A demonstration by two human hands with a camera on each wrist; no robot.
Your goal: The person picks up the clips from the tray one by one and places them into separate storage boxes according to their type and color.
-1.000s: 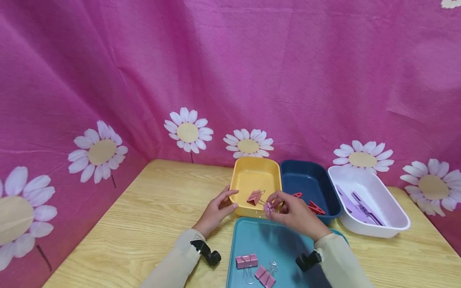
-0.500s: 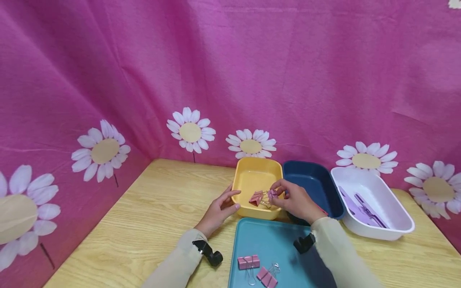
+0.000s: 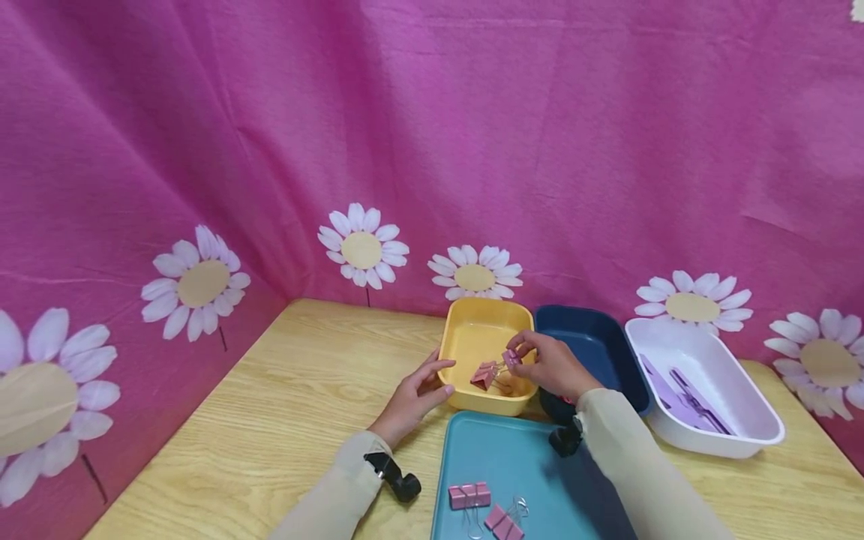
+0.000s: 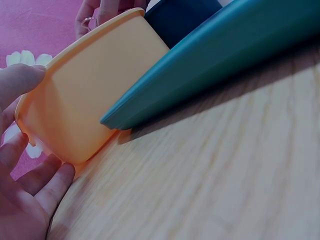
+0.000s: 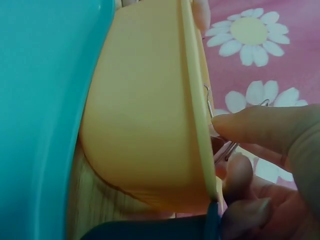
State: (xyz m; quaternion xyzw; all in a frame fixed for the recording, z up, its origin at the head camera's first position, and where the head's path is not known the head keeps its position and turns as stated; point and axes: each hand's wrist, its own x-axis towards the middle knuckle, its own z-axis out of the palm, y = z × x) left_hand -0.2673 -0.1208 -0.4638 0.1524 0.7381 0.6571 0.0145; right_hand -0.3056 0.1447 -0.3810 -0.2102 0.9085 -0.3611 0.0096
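My right hand (image 3: 550, 369) pinches a small pink binder clip (image 3: 512, 358) over the front right part of the yellow bin (image 3: 482, 330). Inside that bin lies a reddish binder clip (image 3: 483, 375), close to the held one; whether they touch, I cannot tell. Wire handles (image 5: 209, 100) show by the rim in the right wrist view. My left hand (image 3: 415, 394) holds the bin's front left corner, with the thumb by the rim and fingertips (image 4: 62, 177) low on the wall. Two more pink binder clips (image 3: 469, 495) lie on the teal tray (image 3: 526, 450).
Right of the yellow bin stands a dark blue bin (image 3: 583, 330), partly hidden by my right hand, with a bit of red inside. Beside it, a white bin (image 3: 749, 397) holds purple pieces (image 3: 698, 401). A pink flowered curtain (image 3: 580, 150) hangs behind the wooden table (image 3: 270, 405).
My right hand has carried the pink binder clip from the yellow bin's front edge to over its inside. The left hand has stayed at the bin's corner. The head view has shifted slightly.
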